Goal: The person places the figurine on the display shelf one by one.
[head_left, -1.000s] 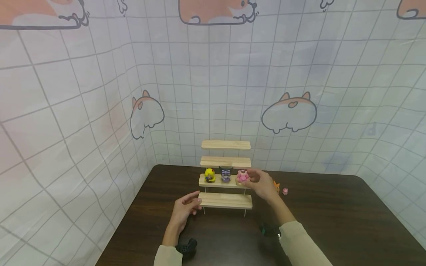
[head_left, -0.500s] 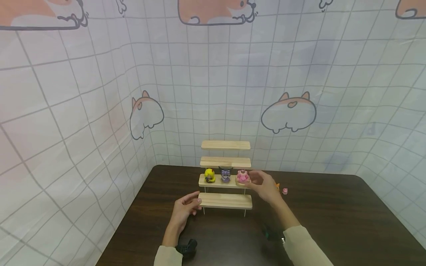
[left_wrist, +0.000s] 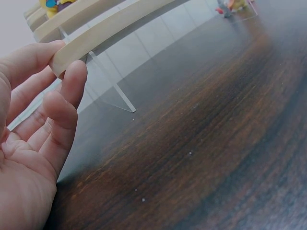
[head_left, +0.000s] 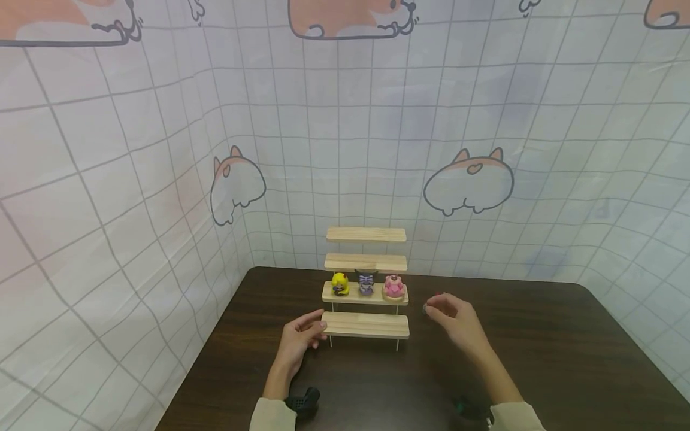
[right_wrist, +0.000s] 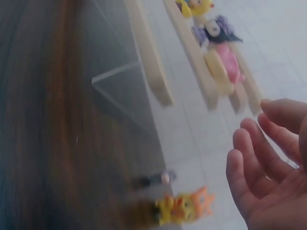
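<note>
A tiered wooden display rack [head_left: 366,324] stands on the table. My left hand [head_left: 296,342] pinches the left end of its lowest board [left_wrist: 115,26] between thumb and fingers. On the second board from the bottom sit a yellow-haired figurine [head_left: 340,284], a purple one with dark ears [head_left: 366,284] and a pink one on a cream base [head_left: 394,288]. My right hand [head_left: 458,323] is right of the rack, over the table. In the right wrist view its fingers are loosely bent with nothing between them. Nearby are a yellow-and-orange figurine [right_wrist: 184,206] and a small dark figurine [right_wrist: 163,178], both blurred.
The dark wooden table [head_left: 539,347] extends to both sides and in front of the rack. Clear struts [left_wrist: 112,81] hold up the boards. Behind hangs a white grid-patterned cloth [head_left: 377,149] with cartoon dogs. The two upper boards [head_left: 366,234] carry nothing.
My right hand has let go of the pink figurine and moved right and down, off the rack. It now covers the loose figurines in the head view. My left hand stays put.
</note>
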Demonstrator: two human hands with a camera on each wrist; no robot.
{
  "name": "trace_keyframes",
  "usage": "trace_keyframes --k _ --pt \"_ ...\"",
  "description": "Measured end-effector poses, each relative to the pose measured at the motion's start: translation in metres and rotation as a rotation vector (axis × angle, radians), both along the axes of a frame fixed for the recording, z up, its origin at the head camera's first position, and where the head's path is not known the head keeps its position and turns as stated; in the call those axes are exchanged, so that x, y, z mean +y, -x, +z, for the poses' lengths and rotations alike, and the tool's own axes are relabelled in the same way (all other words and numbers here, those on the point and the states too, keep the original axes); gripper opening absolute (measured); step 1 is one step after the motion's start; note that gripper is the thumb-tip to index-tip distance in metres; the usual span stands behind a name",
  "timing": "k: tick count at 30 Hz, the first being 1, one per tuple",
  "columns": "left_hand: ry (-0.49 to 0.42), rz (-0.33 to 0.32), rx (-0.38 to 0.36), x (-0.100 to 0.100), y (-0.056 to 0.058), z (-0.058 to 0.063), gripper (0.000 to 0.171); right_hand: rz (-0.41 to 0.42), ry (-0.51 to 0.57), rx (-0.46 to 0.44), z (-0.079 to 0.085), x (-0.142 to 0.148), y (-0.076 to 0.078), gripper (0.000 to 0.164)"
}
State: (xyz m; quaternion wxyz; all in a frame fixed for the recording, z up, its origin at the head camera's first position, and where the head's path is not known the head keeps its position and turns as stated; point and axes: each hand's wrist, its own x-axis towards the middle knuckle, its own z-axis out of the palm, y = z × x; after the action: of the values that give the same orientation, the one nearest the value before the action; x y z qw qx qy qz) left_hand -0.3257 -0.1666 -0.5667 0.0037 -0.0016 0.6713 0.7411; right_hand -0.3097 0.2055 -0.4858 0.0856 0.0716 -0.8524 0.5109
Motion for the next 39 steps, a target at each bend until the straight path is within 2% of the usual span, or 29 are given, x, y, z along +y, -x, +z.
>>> trace_keyframes --k 3,7,12,17,27,39 --pt "0.0 -0.004 0.008 0.0 0.001 -0.001 0.05 -0.027 0.051 -0.004 -0.006 0.015 -0.004 0.029" --pt "-0.001 -0.003 0.008 0.0 0.001 -0.001 0.05 -0.108 0.062 -0.046 -0.017 0.037 -0.003 0.033" --pt "-0.006 0.007 -0.001 0.0 0.0 0.0 0.046 -0.197 0.081 -0.123 -0.03 0.06 0.002 0.04" --pt "-0.017 0.01 -0.009 0.001 0.0 0.001 0.044 -0.234 0.095 -0.189 -0.04 0.073 0.008 0.041" --pt "-0.006 0.006 -0.011 0.001 0.0 0.0 0.047 -0.188 0.07 -0.252 -0.059 0.092 0.026 0.048" --pt "0.005 0.01 -0.013 0.0 0.001 -0.001 0.049 -0.147 0.019 -0.268 -0.063 0.095 0.043 0.054"
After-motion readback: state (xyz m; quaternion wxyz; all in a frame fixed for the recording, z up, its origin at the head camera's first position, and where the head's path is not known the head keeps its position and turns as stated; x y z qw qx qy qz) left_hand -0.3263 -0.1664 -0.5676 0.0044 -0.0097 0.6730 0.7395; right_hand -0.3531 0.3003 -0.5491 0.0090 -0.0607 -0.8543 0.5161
